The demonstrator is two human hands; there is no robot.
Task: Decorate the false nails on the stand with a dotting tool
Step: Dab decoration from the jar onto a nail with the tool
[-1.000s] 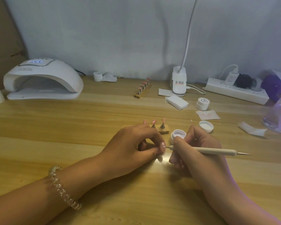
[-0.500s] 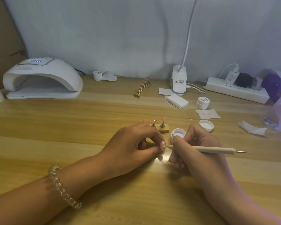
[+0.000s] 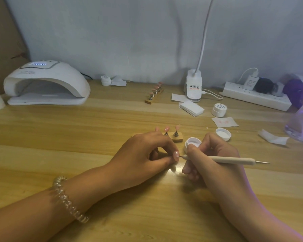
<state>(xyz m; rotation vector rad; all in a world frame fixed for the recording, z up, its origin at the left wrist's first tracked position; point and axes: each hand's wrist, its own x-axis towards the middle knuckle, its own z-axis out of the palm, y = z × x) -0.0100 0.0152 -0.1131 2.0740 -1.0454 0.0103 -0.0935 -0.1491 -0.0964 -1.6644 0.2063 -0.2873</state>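
Stand (image 3: 177,138) just left of jar (image 3: 192,142), lid (image 3: 223,134) farther right, nail lamp (image 3: 45,84) back left.

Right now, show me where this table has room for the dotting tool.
Bare wood: the stretch between the nail lamp and the left hand; the near strip between both forearms; the patch right of the right hand, nearer than the paper scrap. Crowded: from the open gel pot and loose lid back to the desk lamp base and power strip.

Curing lamp (image 3: 45,84) sits back left of me, power strip (image 3: 255,97) back right, clip lamp (image 3: 193,86) between them.
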